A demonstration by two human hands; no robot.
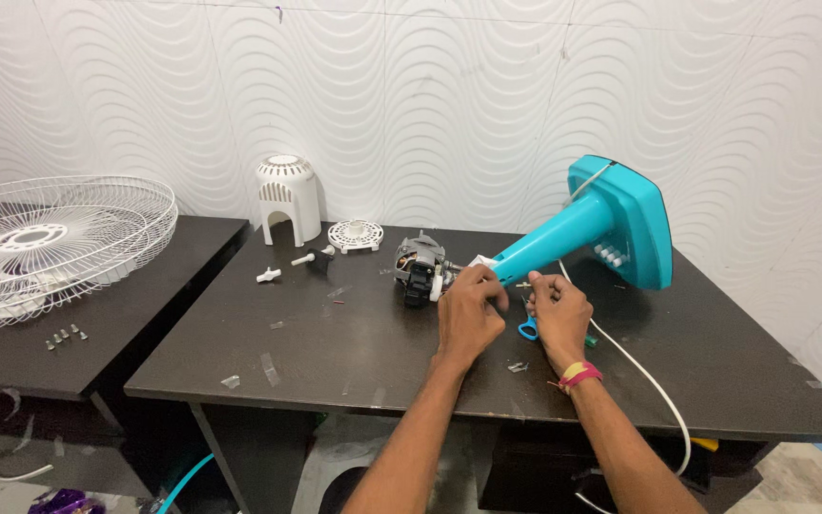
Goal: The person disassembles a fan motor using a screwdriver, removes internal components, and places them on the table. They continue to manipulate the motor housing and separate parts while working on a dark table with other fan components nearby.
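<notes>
Teal fan stand [563, 233] lay tipped on its side on the dark counter [354, 333], its square base [625, 221] raised toward the wall. It looked like stiff, smooth plastic, probably bottom-heavy at that base, so the slim neck seemed the surest place to take hold. At the neck's near end, the left hand [471, 306] was closed around the white joint, and the right hand [556, 309] pinched something small just beside it, above blue scissors [528, 329]. Left of the stand sat the bare motor [419, 266], then a white motor cover [289, 197]; farther left lay a wire grille [45, 243].
</notes>
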